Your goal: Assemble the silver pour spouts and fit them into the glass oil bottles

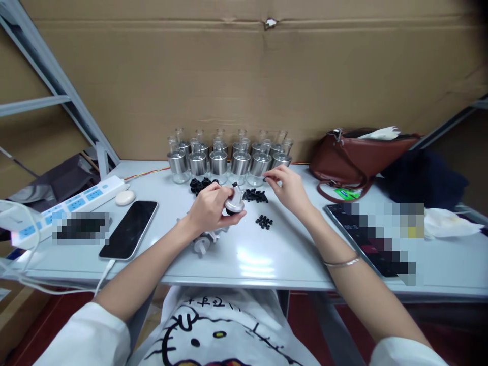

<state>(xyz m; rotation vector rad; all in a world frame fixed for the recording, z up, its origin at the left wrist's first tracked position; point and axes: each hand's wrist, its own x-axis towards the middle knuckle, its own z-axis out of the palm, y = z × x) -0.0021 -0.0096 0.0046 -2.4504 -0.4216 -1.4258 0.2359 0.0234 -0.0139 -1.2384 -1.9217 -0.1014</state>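
My left hand (209, 207) is closed around a silver-grey cap-like part (235, 199) with a rounded base and a short black tip pointing up. To its right, my right hand (290, 190) is raised over the table, thumb and fingers pinching a small black piece (265, 179). Between the hands lies a pile of small black stick-like parts (256, 195), with a cluster of tiny black rings (264, 222) nearer me. Black knob-like parts (199, 186) sit behind my left hand. Below that hand are several grey parts (202, 245), partly hidden by my wrist.
Glass bottles with metal sleeves (218, 162) stand in two rows at the back. On the left are a phone (129, 230), a round white case (125, 197) and a power strip (76, 203). A brown bag (366, 160) and a partly blurred dark device (343, 216) occupy the right.
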